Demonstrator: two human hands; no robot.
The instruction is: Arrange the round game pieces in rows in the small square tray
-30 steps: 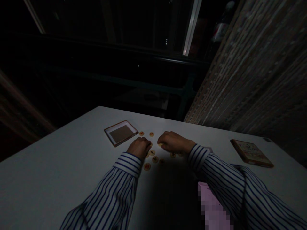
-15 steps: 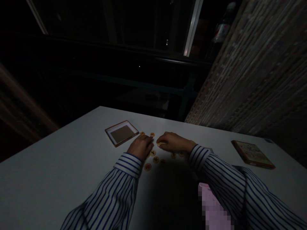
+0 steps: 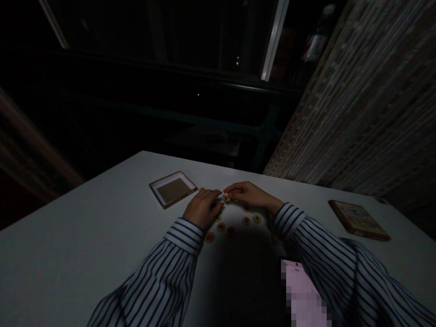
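Observation:
Several small round wooden discs [image 3: 245,221] with dark marks lie on a white table [image 3: 85,236] in dim light. My left hand [image 3: 201,209] rests palm down over some of them, fingers stretched forward and lying flat. My right hand [image 3: 245,194] is lifted slightly, its thumb and fingers pinched on one pale disc [image 3: 226,196] just past my left fingertips. More discs [image 3: 210,236] show below my left wrist. Both arms wear blue-striped white sleeves.
A shallow square box tray [image 3: 173,189] with a brown inside sits left of the hands. A flat brown box lid [image 3: 358,219] lies at the right. A brick wall [image 3: 357,113] rises on the right. A pink blurred object [image 3: 303,295] is near the bottom.
My right hand has risen off the table and moved slightly away, now pinching a disc. My left hand slid forward and flattened over the discs.

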